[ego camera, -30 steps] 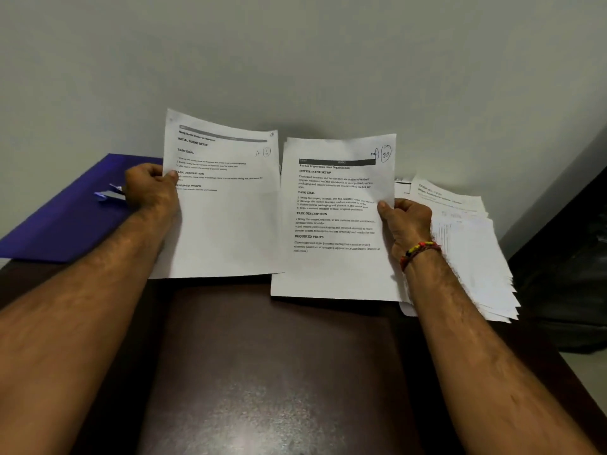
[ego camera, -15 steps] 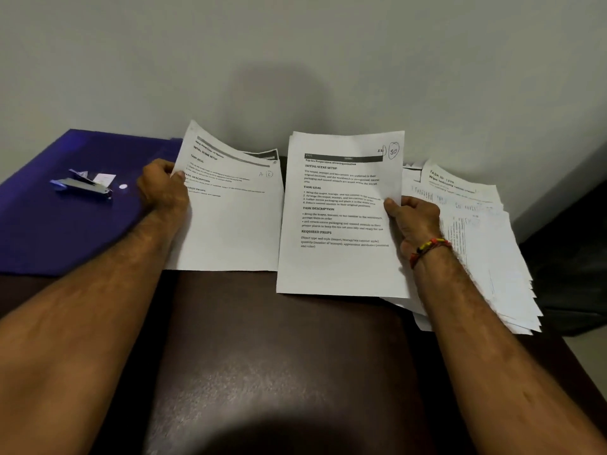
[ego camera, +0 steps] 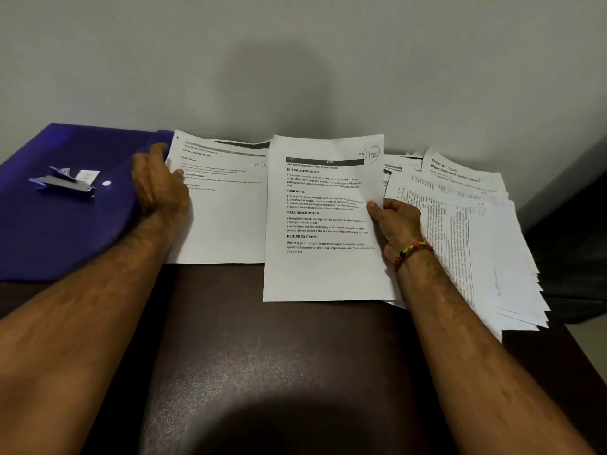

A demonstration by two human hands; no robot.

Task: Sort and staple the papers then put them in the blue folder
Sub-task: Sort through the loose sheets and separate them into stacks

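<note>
— While the right hand (ego camera: 395, 224) is pinching the centre sheet (ego camera: 325, 274) by its right edge, thumb on the face and fingers curled behind, what is reading clearly on it?

— "Tea Set Preparation Area Organization" under a dark bar, then INITIAL SCENE SETUP, TASK GOAL, TASK DESCRIPTION and REQUIRED PROPS. A circled handwritten mark is sitting at its top right corner. Its long axis is running up the frame, top edge toward the wall (ego camera: 295, 60).

— And the left hand (ego camera: 159, 185)?

— It is lying with relaxed fingers on the left edge of the left sheet (ego camera: 226, 224), gripping nothing. That sheet is lying flat at centre left, headed toward the wall; only "INITIAL SCENE SETUP" is legible.

— Where is the blue folder (ego camera: 59, 231)?

— It is lying closed at the left of the frame on the dark table (ego camera: 279, 356), carrying a stapler (ego camera: 62, 183) pointing left to right. Whether anything is inside, I cannot tell.

— The rest?

— A loose paper stack (ego camera: 486, 251) is fanning out at the right, one page reading "TASK ID" and "Wipe".
</note>
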